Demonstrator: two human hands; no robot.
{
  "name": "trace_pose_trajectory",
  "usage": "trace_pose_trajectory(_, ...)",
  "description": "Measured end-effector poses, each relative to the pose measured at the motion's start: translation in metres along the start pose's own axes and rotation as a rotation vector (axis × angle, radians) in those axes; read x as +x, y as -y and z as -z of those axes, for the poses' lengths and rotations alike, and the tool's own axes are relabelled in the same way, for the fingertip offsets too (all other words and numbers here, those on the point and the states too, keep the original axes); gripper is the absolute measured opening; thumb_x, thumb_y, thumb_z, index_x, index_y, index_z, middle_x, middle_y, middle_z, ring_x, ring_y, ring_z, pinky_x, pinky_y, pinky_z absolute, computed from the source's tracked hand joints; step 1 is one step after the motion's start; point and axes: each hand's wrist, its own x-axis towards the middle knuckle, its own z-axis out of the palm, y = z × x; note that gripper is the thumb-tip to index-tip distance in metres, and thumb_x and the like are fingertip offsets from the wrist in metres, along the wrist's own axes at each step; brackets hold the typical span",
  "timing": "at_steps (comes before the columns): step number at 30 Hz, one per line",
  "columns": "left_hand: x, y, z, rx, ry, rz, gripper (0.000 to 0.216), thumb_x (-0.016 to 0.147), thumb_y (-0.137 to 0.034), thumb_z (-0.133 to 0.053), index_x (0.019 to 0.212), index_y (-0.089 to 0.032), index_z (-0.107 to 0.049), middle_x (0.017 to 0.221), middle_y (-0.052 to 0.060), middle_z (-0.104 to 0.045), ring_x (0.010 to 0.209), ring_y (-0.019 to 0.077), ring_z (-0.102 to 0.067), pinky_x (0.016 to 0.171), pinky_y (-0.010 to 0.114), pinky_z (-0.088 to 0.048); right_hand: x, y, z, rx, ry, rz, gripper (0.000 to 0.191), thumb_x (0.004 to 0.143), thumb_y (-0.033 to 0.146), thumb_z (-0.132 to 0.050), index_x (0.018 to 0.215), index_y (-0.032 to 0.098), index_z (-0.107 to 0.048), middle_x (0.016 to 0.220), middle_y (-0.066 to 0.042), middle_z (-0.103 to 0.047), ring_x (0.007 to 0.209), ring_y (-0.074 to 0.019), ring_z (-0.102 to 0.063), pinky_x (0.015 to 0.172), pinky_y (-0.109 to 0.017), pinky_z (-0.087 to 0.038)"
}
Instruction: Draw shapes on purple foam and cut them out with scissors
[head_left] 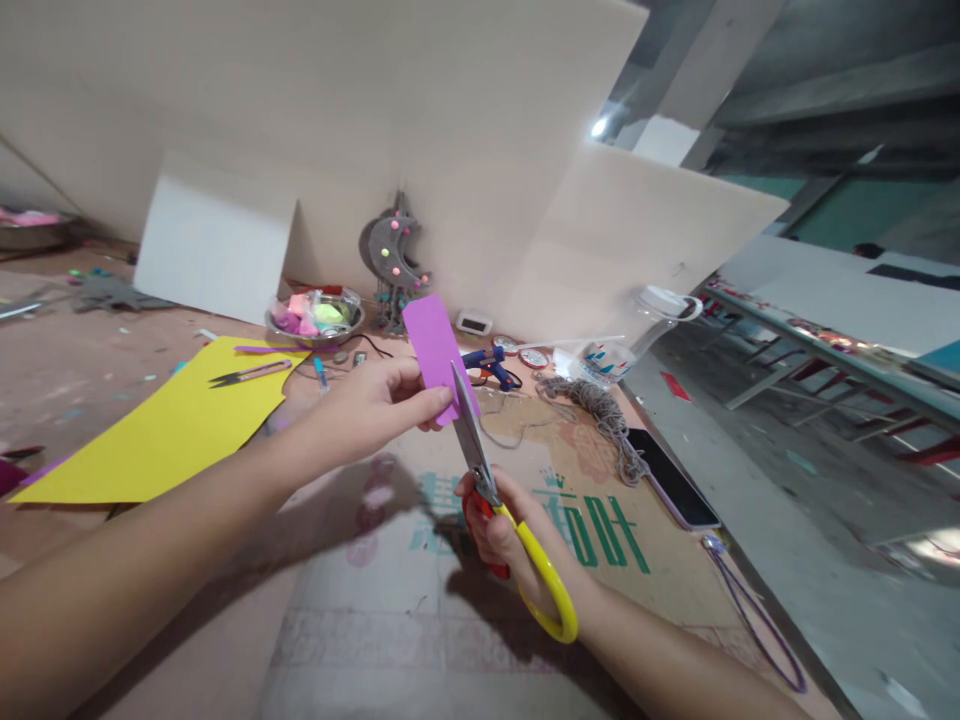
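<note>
Pinched between the thumb and fingers of my left hand [390, 400] is a purple piece of paper or foam sheet [435, 340] with rounded upper corners. My right hand [517, 530] grips a pair of scissors [476, 455] with one yellow and one red handle. The scissor blades point up and lie along the lower right part of the purple piece, close to my left thumb. Whether the blades are cutting into it I cannot tell. Both hands are raised over a printed cardboard sheet [360, 610].
A yellow sheet [172, 420] carries thread snips [251, 373] on the left. Behind are a bowl of coloured clay [319, 318], a grey moon ornament [394, 250] and a blue glue gun [491, 367]. Grey yarn [592, 405], a phone [671, 480] and a clear jug [652, 325] line the right edge.
</note>
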Motion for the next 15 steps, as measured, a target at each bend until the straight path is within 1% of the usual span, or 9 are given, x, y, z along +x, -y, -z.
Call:
trace_pose_trajectory(6,0.0007,-0.0010,-0.0003,0.026,-0.016,-0.006,0.027,0.087,-0.038,-0.059,0.073,-0.017,-0.068,0.069,0.001,-0.069,0.066,0.0142,-0.064,0.061,0.023,-0.048,0.0005,-0.0004,-0.0008,0.004,-0.001,0.025,0.063,0.079,0.076,-0.065,0.109,0.020,-0.056,0.069,0.006,-0.036,0.054,-0.0082,-0.024,0.044,-0.021,-0.020)
trace_pose_trajectory(11,0.0011,-0.0044,0.0012,0.041,-0.134,0.008,0.034,0.085,-0.046,-0.059,0.069,-0.017,-0.065,0.066,0.002,-0.069,0.063,0.0156,-0.063,0.059,0.025,-0.048,-0.0013,-0.0025,0.0007,-0.012,0.007,0.030,0.062,0.082,0.074,-0.063,0.112,0.020,-0.055,0.071,0.006,-0.036,0.054,-0.0079,-0.023,0.045,-0.021,-0.021)
trace_pose_trajectory(15,-0.0020,-0.0077,-0.0004,0.092,-0.131,0.086,0.030,0.085,-0.042,-0.060,0.071,-0.017,-0.069,0.071,0.004,-0.074,0.069,0.0186,-0.067,0.063,0.027,-0.049,-0.0011,-0.0083,0.0009,0.071,0.031,0.065,0.059,0.085,0.072,-0.061,0.115,0.022,-0.056,0.075,0.005,-0.037,0.055,-0.0076,-0.024,0.046,-0.021,-0.022)
